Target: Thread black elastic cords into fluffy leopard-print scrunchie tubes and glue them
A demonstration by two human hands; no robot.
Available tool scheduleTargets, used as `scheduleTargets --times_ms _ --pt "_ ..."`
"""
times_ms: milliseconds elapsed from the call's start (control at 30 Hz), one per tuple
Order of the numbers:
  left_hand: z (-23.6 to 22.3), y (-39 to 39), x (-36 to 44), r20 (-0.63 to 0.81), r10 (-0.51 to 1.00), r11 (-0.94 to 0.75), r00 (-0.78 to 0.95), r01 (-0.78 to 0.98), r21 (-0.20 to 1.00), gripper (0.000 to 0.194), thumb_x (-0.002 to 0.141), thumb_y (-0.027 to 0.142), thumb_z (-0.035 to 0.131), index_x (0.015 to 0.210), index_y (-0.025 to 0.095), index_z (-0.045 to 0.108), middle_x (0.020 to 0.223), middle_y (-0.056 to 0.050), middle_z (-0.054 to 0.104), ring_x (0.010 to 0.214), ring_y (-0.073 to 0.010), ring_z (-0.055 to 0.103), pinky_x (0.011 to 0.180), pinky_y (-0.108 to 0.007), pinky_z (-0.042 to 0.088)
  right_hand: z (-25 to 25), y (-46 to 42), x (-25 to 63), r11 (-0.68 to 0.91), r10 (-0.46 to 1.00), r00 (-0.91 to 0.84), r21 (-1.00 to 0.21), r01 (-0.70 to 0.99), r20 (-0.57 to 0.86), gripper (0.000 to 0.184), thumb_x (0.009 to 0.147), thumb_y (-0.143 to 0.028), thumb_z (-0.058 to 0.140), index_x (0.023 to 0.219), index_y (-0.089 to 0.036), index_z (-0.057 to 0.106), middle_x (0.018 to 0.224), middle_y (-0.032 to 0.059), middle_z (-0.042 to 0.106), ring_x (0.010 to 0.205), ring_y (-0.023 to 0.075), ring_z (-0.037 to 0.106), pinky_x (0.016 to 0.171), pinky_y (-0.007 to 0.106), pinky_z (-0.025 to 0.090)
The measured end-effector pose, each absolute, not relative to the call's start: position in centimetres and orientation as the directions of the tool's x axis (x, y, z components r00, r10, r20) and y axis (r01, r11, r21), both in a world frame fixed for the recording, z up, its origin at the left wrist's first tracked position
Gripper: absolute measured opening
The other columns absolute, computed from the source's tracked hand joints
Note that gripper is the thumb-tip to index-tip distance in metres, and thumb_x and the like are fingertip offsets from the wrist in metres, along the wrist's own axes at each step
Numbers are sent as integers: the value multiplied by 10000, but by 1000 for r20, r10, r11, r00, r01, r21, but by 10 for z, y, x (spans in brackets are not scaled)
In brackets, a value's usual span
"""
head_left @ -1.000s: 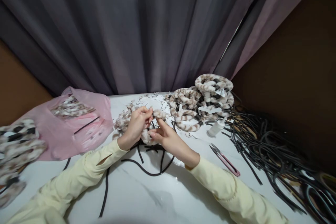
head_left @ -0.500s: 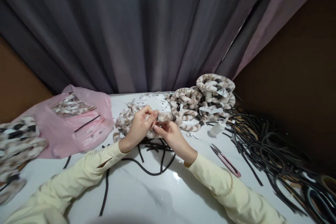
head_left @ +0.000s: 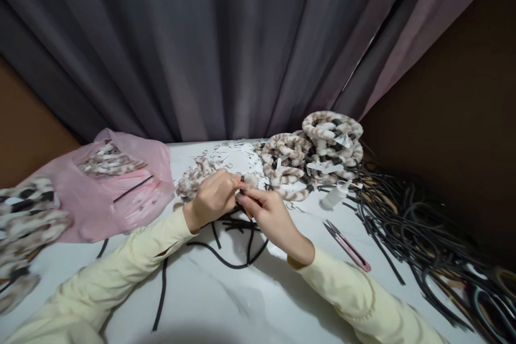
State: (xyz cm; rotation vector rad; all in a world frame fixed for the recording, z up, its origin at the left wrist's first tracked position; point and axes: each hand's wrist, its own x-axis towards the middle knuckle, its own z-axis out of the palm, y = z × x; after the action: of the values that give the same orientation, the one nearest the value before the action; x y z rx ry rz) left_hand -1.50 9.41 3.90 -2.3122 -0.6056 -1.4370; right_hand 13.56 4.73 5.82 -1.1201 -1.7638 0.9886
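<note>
At the middle of the table my left hand is closed, its thumb and fingertips pinching a small plush tube with brown-and-white fur. My right hand pinches the same work from the other side, fingertips nearly touching the left ones. A dark bit shows between the fingertips; whether it is black cord or a dark patch of fur I cannot tell. Most of the held piece is hidden by the fingers. Just behind my left hand lies a heap of plush tubes. Loose black cords lie below the hands.
Pink-handled thread snips and a small white bottle lie to the right. Plush rings are stacked behind them, beside a large tangle of black cords. A pink plastic bag and more plush pieces are at left.
My hands have drawn closer together around the plush tube. My left hand has turned over, knuckles up, and my right fingers have closed to a pinch.
</note>
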Motion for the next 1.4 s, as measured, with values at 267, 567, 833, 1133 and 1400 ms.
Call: scheduleTargets --times_ms 267,567,833,1133,1400 --pt "38 94 -16 903 61 -819 425 539 -198 155 783 80 567 878 176 489 621 -2 561 550 -122 486 524 -247 417 68 37 142 615 783 -451 -640 461 427 272 814 -110 388 579 -199 286 546 -24 367 527 107 347 540 228 269" --pt "46 90 -11 904 187 -851 385 523 -47 150 813 73 521 938 156 526 683 -24 603 594 -118 539 565 -225 450 77 34 150 706 695 -559 -278 652 452 204 681 4 376 661 -184 452 638 32 501 626 160 404 549 259 288" --pt "58 80 -2 825 449 -794 344 577 192 130 851 90 447 816 160 551 694 -11 632 647 -104 603 633 -191 467 81 36 154 704 610 -608 6 710 508 216 677 33 416 742 -131 541 688 66 516 704 200 378 641 307 342" --pt "60 77 1 732 546 -796 408 525 301 165 837 70 438 724 154 524 634 0 572 597 -98 554 593 -184 420 85 36 157 647 609 -583 88 757 539 253 735 42 373 725 -145 544 651 58 505 684 201 385 608 299 301" --pt "64 65 0 598 720 -691 353 454 563 242 879 195 442 648 158 504 511 59 411 456 -58 388 465 -173 308 79 61 167 666 721 -494 -291 687 486 225 782 -3 392 650 -179 440 623 11 471 638 151 430 573 242 287"
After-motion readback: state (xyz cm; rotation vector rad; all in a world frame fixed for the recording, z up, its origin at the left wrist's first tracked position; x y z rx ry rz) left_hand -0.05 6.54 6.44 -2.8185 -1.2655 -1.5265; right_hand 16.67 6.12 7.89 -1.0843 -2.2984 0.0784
